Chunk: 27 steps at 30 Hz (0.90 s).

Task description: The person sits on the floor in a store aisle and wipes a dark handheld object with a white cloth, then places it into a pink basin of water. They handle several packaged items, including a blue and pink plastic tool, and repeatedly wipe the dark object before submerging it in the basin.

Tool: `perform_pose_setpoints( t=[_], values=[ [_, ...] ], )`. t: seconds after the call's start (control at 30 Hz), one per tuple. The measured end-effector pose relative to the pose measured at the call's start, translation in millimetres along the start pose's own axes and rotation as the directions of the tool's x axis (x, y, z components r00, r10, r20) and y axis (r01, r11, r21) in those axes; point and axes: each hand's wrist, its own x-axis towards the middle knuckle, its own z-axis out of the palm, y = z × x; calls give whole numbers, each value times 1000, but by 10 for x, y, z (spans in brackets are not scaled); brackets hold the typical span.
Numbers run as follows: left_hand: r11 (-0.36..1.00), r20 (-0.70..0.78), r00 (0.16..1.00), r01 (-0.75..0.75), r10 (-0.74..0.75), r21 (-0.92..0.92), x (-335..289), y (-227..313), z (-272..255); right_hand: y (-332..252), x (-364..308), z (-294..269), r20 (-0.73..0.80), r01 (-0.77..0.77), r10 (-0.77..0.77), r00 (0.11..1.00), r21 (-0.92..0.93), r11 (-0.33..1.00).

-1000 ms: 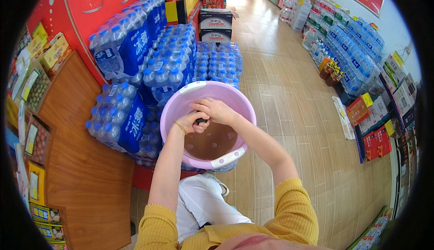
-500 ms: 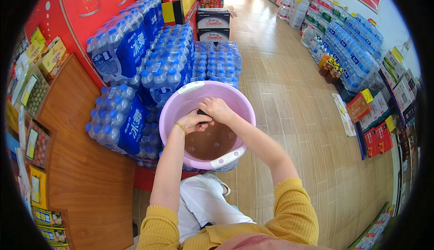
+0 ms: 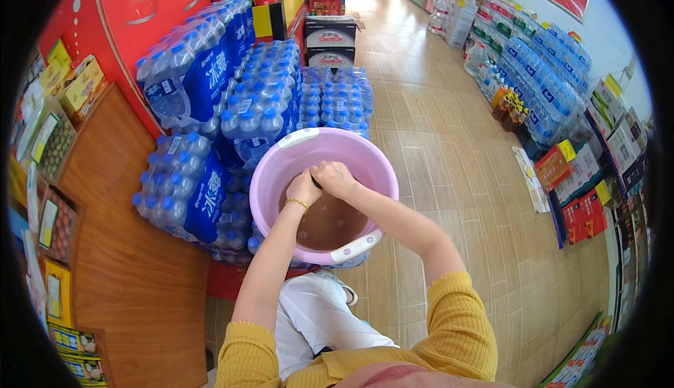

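A pink-purple plastic tub with white handles stands in front of me, with murky brown water in it. Over that water, both of my hands come together inside the rim. My left hand, with a gold bracelet at the wrist, is closed around one side of what looks like a bunched dark cloth. Fingers of my right hand are wrapped round the other side. Only a small dark strip shows between the two fists; the rest is hidden.
Shrink-wrapped packs of blue-capped water bottles are stacked behind and left of the tub. A brown wooden counter curves along my left. More bottle packs and cartons line the right wall, across a tiled floor.
My fists have tightened and turned around the dark cloth, so less of it shows. The left hand has shifted slightly right, and the left forearm leans further inward.
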Motion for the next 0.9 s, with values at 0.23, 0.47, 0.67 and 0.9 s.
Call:
perform_pose_setpoints(
  t=[0.23, 0.47, 0.67, 0.9],
  values=[
    [984, -193, 979, -31, 65, 173, -31, 172, 19, 61, 10, -68, 149, -204, 203, 968, -10, 979],
    [942, -213, 954, -140, 211, 305, -42, 242, 35, 125, -15, -119, 287, -330, 284, 915, 126, 935],
    [912, -207, 941, -178, 268, 370, -46, 266, 41, 192, -49, -112, 279, -331, 263, 924, 233, 915],
    [868, -206, 904, -263, 374, 421, -17, 242, 51, 214, -100, -133, 129, -318, 291, 948, 338, 886]
  ],
)
